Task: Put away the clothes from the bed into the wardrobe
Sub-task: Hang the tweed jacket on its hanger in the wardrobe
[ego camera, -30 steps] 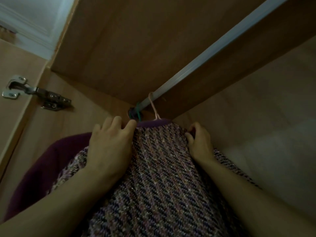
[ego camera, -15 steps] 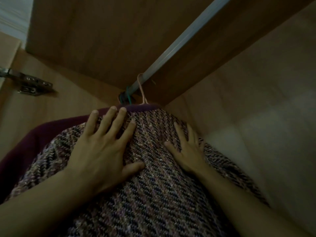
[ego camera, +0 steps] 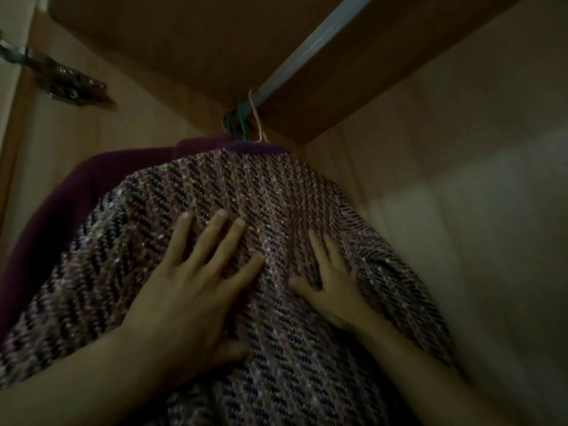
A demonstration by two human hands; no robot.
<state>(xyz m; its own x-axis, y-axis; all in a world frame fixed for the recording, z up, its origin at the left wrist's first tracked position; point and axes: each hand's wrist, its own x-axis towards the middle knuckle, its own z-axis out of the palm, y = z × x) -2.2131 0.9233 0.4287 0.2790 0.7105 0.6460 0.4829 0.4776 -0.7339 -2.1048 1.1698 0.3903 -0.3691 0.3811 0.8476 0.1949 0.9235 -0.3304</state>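
Note:
A purple-and-black tweed garment (ego camera: 267,192) hangs inside the wardrobe from a pale pink hanger hook (ego camera: 257,118) on the metal rail (ego camera: 316,47). My left hand (ego camera: 187,290) lies flat on the tweed with fingers spread. My right hand (ego camera: 332,284) also rests flat on the fabric, a little to the right, fingers apart. Neither hand grips anything. Behind the tweed hangs a dark purple garment (ego camera: 76,192) on a green hanger hook (ego camera: 241,124).
The wardrobe's wooden top panel (ego camera: 184,41) is just above. A side wall with a metal door hinge (ego camera: 61,81) stands at the left. The pale back wall (ego camera: 476,210) lies to the right of the garment.
Both hands let go of the garment's collar near the hanger and slid down the fabric, now lying flat and spread lower on it. The view tilted slightly.

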